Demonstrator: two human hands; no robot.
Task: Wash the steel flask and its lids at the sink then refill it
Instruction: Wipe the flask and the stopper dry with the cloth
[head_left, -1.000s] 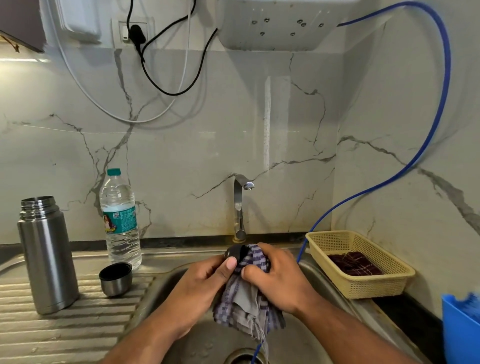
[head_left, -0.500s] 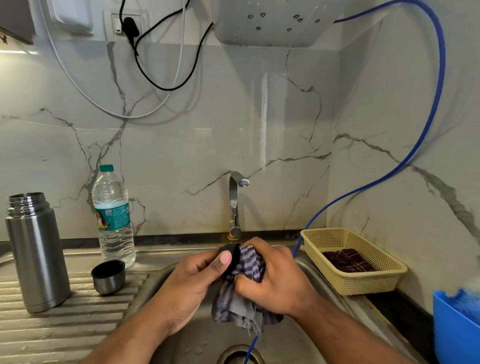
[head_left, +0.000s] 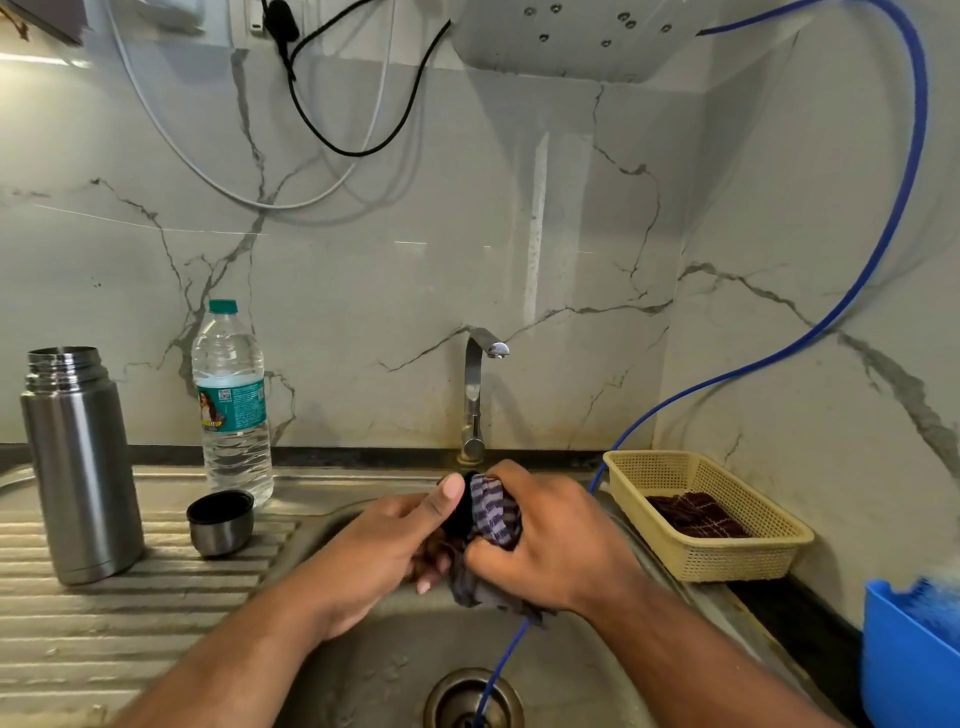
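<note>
Steel flask (head_left: 78, 467) stands uncapped on the drainboard (head_left: 156, 597), nine o'clock from the hands.
Left hand (head_left: 384, 545) pinches a black lid (head_left: 457, 514), right hand (head_left: 550, 540) clutches a striped cloth (head_left: 493, 512) against it, together over the sink (head_left: 363, 675); steel cup (head_left: 221, 525) at ten o'clock, water bottle (head_left: 231, 343) beyond, its teal label (head_left: 234, 402) unreadable.
</note>
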